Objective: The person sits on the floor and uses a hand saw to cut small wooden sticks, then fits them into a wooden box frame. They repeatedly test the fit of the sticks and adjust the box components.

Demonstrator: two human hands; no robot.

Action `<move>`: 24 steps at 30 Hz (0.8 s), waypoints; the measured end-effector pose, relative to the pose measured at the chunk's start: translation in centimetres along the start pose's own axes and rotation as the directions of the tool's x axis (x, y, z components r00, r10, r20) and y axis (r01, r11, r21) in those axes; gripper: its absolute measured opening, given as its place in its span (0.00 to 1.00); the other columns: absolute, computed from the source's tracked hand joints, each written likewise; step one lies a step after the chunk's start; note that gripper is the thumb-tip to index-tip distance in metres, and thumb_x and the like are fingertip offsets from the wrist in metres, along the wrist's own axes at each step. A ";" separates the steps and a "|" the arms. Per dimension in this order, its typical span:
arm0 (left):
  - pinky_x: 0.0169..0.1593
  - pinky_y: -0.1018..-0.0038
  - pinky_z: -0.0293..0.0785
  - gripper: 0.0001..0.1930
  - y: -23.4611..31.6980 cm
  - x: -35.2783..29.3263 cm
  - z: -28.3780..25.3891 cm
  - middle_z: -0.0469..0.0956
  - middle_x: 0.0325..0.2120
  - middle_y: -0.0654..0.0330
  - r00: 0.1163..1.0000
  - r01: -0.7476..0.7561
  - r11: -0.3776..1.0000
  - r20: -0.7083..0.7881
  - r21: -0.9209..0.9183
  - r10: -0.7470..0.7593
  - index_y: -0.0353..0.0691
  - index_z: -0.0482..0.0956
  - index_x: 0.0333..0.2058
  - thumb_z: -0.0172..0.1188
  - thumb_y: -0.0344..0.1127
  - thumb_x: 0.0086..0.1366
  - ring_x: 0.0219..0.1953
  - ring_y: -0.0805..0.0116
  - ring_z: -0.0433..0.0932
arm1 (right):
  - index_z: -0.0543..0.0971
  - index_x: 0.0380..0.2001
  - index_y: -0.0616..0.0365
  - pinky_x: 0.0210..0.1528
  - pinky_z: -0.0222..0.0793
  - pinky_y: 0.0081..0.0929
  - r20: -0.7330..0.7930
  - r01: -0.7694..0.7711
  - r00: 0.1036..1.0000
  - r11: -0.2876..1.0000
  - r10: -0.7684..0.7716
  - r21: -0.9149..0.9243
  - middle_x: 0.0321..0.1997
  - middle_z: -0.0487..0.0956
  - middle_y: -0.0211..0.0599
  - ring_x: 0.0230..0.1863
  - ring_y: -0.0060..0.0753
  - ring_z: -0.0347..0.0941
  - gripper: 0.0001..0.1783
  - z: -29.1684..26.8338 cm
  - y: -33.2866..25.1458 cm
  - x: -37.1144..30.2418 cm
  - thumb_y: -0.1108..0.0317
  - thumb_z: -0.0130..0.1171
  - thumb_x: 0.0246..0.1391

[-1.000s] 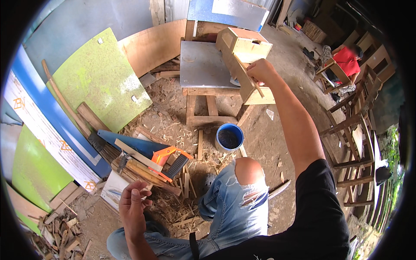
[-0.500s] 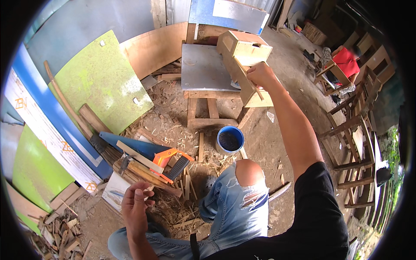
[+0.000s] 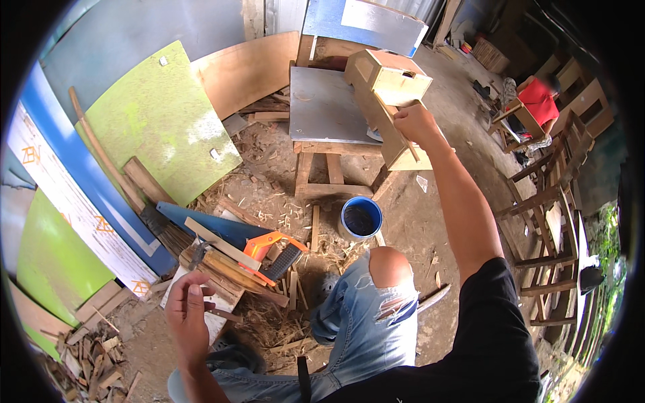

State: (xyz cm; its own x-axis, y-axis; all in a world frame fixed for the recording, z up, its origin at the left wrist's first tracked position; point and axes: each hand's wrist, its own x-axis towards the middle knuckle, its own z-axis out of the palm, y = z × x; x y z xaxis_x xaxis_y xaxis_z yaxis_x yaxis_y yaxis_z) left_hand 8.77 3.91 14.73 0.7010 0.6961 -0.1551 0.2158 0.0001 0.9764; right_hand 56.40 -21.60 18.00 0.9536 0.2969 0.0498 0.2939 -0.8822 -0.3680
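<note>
Near the box (image 3: 403,84), right hand (image 3: 414,125) clenches a stick (image 3: 412,151).

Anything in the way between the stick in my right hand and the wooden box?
Nothing visible. The right hand grips the thin wooden stick right at the pale wooden box; whether they touch, I cannot tell. The blue bucket stands on the floor, out of the way.

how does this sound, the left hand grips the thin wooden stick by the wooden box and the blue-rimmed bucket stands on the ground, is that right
Not quite: it is the right hand, not the left hand, that grips the thin wooden stick by the wooden box; the head view shows this. The blue-rimmed bucket does stand on the ground.
</note>
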 end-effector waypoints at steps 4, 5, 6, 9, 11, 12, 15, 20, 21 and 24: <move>0.41 0.77 0.73 0.13 -1.1 1.9 -1.3 0.79 0.43 0.62 1.000 0.005 0.996 0.012 0.090 -0.006 0.37 0.75 0.49 0.49 0.37 0.74 0.40 0.76 0.76 | 0.87 0.40 0.57 0.24 0.74 0.29 0.150 -0.045 0.988 0.991 0.026 0.128 0.29 0.83 0.37 0.25 0.28 0.78 0.16 -0.5 0.8 1.1 0.69 0.63 0.46; 0.41 0.77 0.73 0.12 -1.5 2.0 -1.4 0.79 0.42 0.63 1.000 0.021 0.996 -0.003 0.083 -0.021 0.36 0.76 0.49 0.50 0.36 0.74 0.39 0.76 0.76 | 0.86 0.41 0.59 0.24 0.73 0.28 0.162 -0.066 0.986 0.985 0.041 0.156 0.28 0.83 0.36 0.24 0.25 0.77 0.15 -0.6 1.1 1.4 0.70 0.63 0.47; 0.41 0.78 0.73 0.12 -2.0 2.0 -1.4 0.79 0.41 0.63 0.993 0.114 0.989 -0.044 0.097 -0.110 0.35 0.76 0.49 0.51 0.35 0.74 0.39 0.76 0.76 | 0.86 0.41 0.61 0.23 0.72 0.26 0.182 -0.084 0.982 0.980 0.050 0.183 0.27 0.82 0.35 0.23 0.23 0.75 0.15 -0.6 1.3 1.6 0.72 0.63 0.48; 0.42 0.76 0.72 0.11 -2.4 1.1 -2.2 0.80 0.41 0.61 0.999 -0.051 0.944 0.023 0.326 0.046 0.36 0.77 0.48 0.54 0.34 0.72 0.38 0.72 0.76 | 0.86 0.37 0.60 0.26 0.74 0.26 0.155 -0.057 0.988 0.974 0.023 0.218 0.24 0.81 0.34 0.23 0.24 0.76 0.13 -0.4 1.7 1.6 0.70 0.63 0.46; 0.42 0.74 0.72 0.11 -2.1 0.9 -2.9 0.80 0.41 0.59 0.996 -0.092 0.907 0.050 0.410 0.079 0.36 0.77 0.48 0.55 0.34 0.71 0.38 0.70 0.77 | 0.87 0.35 0.58 0.26 0.73 0.27 0.137 -0.047 0.990 0.976 0.018 0.213 0.23 0.81 0.34 0.22 0.24 0.76 0.12 -0.1 1.7 1.1 0.68 0.63 0.46; 0.42 0.74 0.72 0.11 -1.9 0.8 -3.1 0.80 0.41 0.58 0.995 -0.096 0.903 0.048 0.419 0.084 0.36 0.77 0.48 0.55 0.34 0.71 0.39 0.70 0.77 | 0.87 0.36 0.58 0.26 0.73 0.27 0.111 -0.021 0.994 0.980 -0.001 0.199 0.23 0.81 0.34 0.22 0.24 0.76 0.13 0.0 1.6 0.8 0.68 0.63 0.46; 0.42 0.73 0.72 0.11 -1.4 1.3 -3.6 0.80 0.41 0.57 0.998 -0.054 0.901 0.012 0.431 0.054 0.35 0.77 0.48 0.56 0.35 0.71 0.39 0.68 0.77 | 0.87 0.36 0.59 0.25 0.71 0.26 0.099 -0.031 0.995 0.983 0.013 0.182 0.23 0.81 0.33 0.22 0.23 0.75 0.13 -0.2 1.2 0.1 0.68 0.63 0.46; 0.44 0.75 0.71 0.11 -1.1 1.9 -4.0 0.81 0.41 0.58 0.999 -0.053 0.894 0.012 0.444 0.053 0.35 0.75 0.49 0.54 0.33 0.72 0.41 0.72 0.77 | 0.85 0.39 0.63 0.23 0.68 0.23 0.160 -0.072 0.987 0.965 0.032 0.252 0.23 0.79 0.31 0.21 0.21 0.73 0.15 -1.0 0.5 -0.2 0.67 0.61 0.49; 0.43 0.75 0.71 0.12 -1.1 1.8 -4.1 0.81 0.41 0.58 0.998 -0.055 0.894 0.015 0.445 0.054 0.35 0.75 0.49 0.54 0.33 0.72 0.41 0.72 0.77 | 0.84 0.43 0.64 0.22 0.68 0.21 0.166 -0.076 0.985 0.969 0.037 0.234 0.25 0.80 0.32 0.21 0.20 0.73 0.16 -1.0 0.5 -0.2 0.68 0.61 0.51; 0.43 0.75 0.71 0.12 -1.2 1.5 -4.3 0.81 0.40 0.58 0.999 -0.052 0.891 0.015 0.450 0.051 0.35 0.75 0.49 0.54 0.34 0.72 0.41 0.72 0.77 | 0.80 0.51 0.65 0.22 0.69 0.18 0.206 -0.102 0.977 0.965 0.052 0.243 0.29 0.81 0.33 0.22 0.18 0.73 0.20 -1.1 0.7 -0.2 0.69 0.61 0.56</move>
State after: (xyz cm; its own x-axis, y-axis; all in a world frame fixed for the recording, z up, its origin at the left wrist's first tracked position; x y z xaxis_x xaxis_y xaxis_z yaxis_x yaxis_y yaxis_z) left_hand 6.69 8.04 13.93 0.7214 0.6841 -0.1075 0.4618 -0.3595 0.8108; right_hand 56.49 -22.62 18.72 0.9334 0.3200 -0.1621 0.1699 -0.7923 -0.5860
